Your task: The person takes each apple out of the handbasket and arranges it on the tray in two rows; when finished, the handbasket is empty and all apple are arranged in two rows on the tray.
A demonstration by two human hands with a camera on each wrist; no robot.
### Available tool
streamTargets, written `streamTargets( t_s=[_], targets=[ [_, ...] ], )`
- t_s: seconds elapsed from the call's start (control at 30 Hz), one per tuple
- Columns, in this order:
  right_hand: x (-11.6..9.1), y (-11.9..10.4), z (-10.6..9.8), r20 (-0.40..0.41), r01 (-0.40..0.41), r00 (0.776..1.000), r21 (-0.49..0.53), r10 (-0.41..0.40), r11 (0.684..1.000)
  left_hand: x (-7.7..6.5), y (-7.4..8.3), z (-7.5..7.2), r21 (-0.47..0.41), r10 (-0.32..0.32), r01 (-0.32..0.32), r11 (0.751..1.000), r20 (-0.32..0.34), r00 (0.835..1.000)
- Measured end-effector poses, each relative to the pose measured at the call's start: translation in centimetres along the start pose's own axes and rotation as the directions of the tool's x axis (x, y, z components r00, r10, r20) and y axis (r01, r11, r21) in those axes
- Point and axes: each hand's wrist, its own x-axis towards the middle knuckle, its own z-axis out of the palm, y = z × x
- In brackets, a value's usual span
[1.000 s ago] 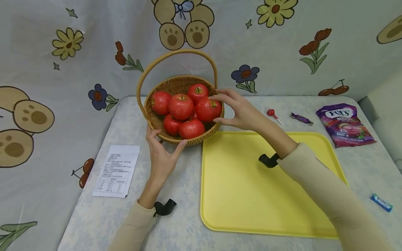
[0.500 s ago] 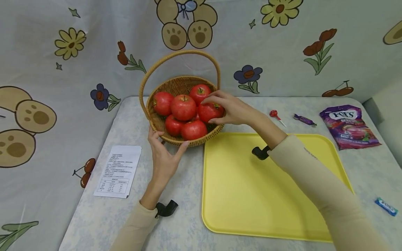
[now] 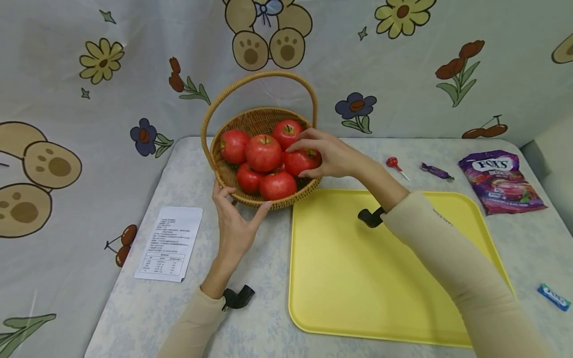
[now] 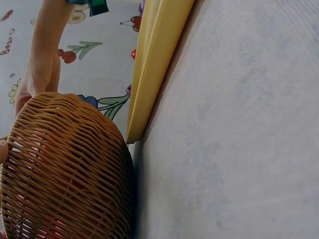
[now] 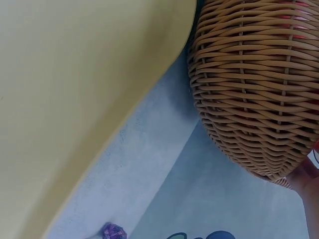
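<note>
Several red apples (image 3: 264, 153) lie in a round wicker basket (image 3: 245, 118) with a tall hooped handle, at the back of the table. My left hand (image 3: 235, 228) holds the basket's near rim, thumb on the front edge and fingers at the left side. From the right, my right hand (image 3: 334, 155) reaches over the rim and grips the rightmost apple (image 3: 296, 163), which still sits among the others. In the left wrist view the basket's woven side (image 4: 70, 169) hides most of the fruit. The right wrist view shows the weave (image 5: 259, 84) with part of my right hand (image 5: 308, 181) behind it.
A yellow tray (image 3: 349, 278) lies under my right forearm, just right of the basket. Behind it are a red lollipop (image 3: 392, 162), a purple wrapped sweet (image 3: 436, 171) and a purple candy bag (image 3: 501, 181). A blue sweet (image 3: 554, 297) lies far right, a printed white packet (image 3: 170, 243) left.
My right hand has moved left from the basket's right rim onto the rightmost apple, its fingers coming round it. The left hand keeps its hold on the rim.
</note>
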Motion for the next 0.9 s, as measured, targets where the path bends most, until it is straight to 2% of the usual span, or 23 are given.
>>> streamTargets(
  t_s=[0.1,0.27,0.5,0.9],
  targets=[
    [0.1,-0.3,0.0,-0.009,0.022,1.000,-0.022,-0.022,1.000,0.0,0.0,-0.1,0.002,-0.003,0.003,1.000,-0.001,1.000],
    [0.1,-0.6,0.1,-0.016,0.015,1.000,-0.043,-0.015,0.999,-0.1,0.1,-0.1,-0.013,-0.001,0.001,1.000,-0.003,1.000],
    [0.1,-0.9,0.1,-0.067,0.036,0.997,-0.005,-0.036,0.999,-0.1,0.0,0.0,-0.037,-0.002,0.002,0.999,-0.005,1.000],
    [-0.7,-3.0,-1.8,-0.141,0.082,0.987,0.014,-0.079,0.997,-0.1,-0.1,-0.1,-0.047,-0.003,0.002,0.999,-0.011,1.000]
  ],
)
